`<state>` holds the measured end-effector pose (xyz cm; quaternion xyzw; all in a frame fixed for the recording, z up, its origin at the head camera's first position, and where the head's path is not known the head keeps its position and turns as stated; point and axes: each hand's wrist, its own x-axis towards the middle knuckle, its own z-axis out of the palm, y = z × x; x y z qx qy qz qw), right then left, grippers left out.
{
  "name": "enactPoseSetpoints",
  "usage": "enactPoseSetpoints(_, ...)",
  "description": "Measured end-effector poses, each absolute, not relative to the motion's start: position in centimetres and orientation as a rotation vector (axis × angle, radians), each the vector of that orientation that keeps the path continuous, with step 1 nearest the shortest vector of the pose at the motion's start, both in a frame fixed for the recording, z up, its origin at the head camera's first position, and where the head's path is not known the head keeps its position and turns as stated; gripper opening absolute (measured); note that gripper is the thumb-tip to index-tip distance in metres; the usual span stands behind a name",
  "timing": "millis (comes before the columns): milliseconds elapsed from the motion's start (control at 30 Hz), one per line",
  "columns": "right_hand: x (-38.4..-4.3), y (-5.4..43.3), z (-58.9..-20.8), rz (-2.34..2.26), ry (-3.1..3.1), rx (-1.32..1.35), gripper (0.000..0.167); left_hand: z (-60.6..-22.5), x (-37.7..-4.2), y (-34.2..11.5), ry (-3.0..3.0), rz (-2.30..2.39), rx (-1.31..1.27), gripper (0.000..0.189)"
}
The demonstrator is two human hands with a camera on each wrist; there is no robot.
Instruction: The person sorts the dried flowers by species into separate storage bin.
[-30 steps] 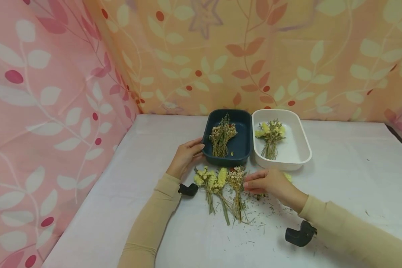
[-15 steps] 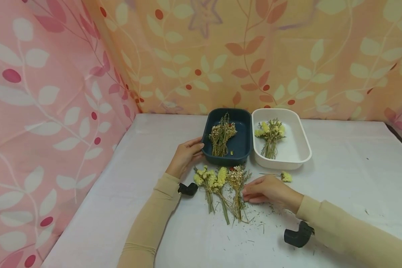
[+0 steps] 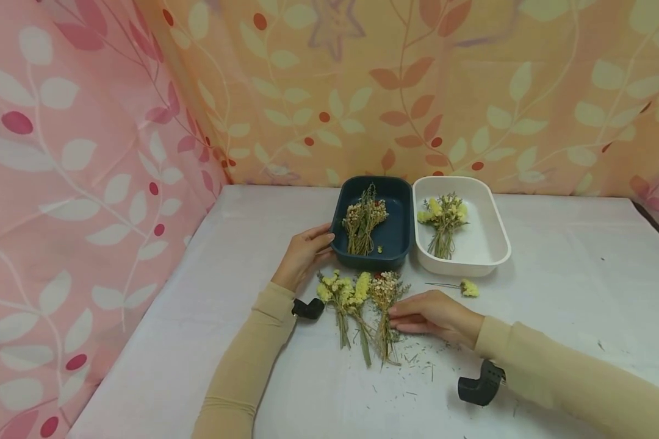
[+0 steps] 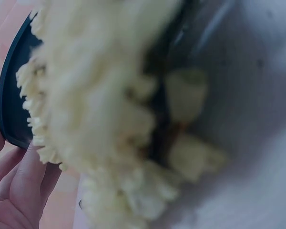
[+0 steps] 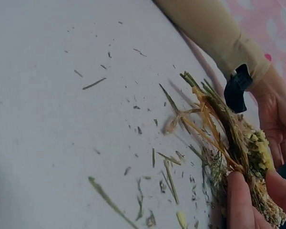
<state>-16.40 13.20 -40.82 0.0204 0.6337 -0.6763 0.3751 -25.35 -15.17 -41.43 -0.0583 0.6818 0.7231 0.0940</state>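
My left hand [image 3: 302, 259] holds the left edge of a dark blue tray [image 3: 398, 213], its fingertips at the rim. A bundle of dried flowers [image 3: 367, 213] with pale heads lies in that tray. Below it, my right hand [image 3: 431, 317] pinches the stems of a dried-flower bunch [image 3: 385, 289] with small cream blooms. Thumb and fingers [image 5: 240, 195] stand on either side of the stems in the right wrist view. Two yellow dried-flower bunches lie just left of it, the nearer one [image 3: 362, 292] beside the other [image 3: 334, 289]. Blurred yellow blooms [image 4: 95, 95] cover much of the left wrist view.
A white tray [image 3: 486, 235] stands against the blue one, with a yellow flower bundle [image 3: 445, 216] inside. One loose yellow sprig [image 3: 468, 288] lies in front of it. Stem bits [image 5: 107, 200] are scattered over the white tablecloth [image 3: 571, 317]. Patterned curtains [image 3: 285, 91] hang behind and at the left.
My right hand has moved left and closed its fingers on the cream bunch's stems, leaving the loose yellow sprig in view. The left hand stays at the blue tray.
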Motion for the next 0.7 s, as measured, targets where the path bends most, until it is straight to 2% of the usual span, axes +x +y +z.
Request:
enactPoseSetpoints(100, -16.3, 13.0, -40.9, -1.732, 1.604, 0.062, 0.019, -41.4, -25.4, -15.2, 2.023, 2.139, -0.173, 0.042)
enactPoseSetpoints(367, -16.1, 12.0, -40.9, -1.721, 1.648, 0.139, 0.023, -41.3, -25.2, -15.2, 2.031, 2.137, -0.161, 0.042)
enactPoseSetpoints(600, -15.9, 11.4, -41.1, -1.742, 1.661, 0.101, 0.010, -41.4, -25.2, -15.2, 2.030, 2.141, -0.157, 0.042)
enactPoseSetpoints(700, -15.9, 11.3, -41.2, -1.744, 1.656, 0.097, 0.018, -41.3, -25.2, -15.1, 2.038, 2.137, -0.161, 0.042)
